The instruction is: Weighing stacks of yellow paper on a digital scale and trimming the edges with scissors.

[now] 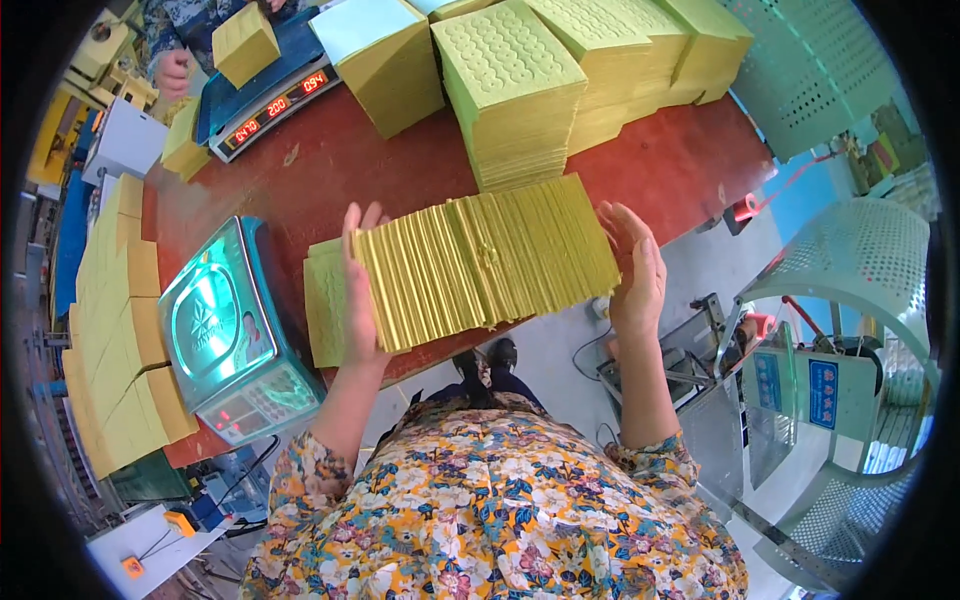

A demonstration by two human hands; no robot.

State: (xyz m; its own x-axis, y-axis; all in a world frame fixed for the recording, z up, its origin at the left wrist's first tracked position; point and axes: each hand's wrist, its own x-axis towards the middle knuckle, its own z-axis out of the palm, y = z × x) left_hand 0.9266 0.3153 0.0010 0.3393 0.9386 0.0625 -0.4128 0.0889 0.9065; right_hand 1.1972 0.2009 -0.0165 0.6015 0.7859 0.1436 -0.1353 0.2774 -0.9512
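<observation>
A thick stack of yellow paper sheets [490, 262] is held up in front of me, tilted, with its many sheet edges facing me. My left hand [362, 295] presses against its left end, palm inward. At the opposite end, my right hand [635, 270] cups the stack with curved fingers; part of its contact is hidden. Just left of the held stack, partly behind my left hand, a lower pile of yellow sheets [325, 300] lies on the red table [330, 155]. Tall stacks of embossed yellow paper [510, 90] stand at the table's far side.
A silver-topped scale [225, 320] sits at left, beside rows of yellow paper blocks [120, 330]. Another scale [275, 110] with red digits bears a yellow block [245, 45]; a co-worker's hand [172, 75] is near it. Perforated pale-green metal equipment [850, 260] stands at right.
</observation>
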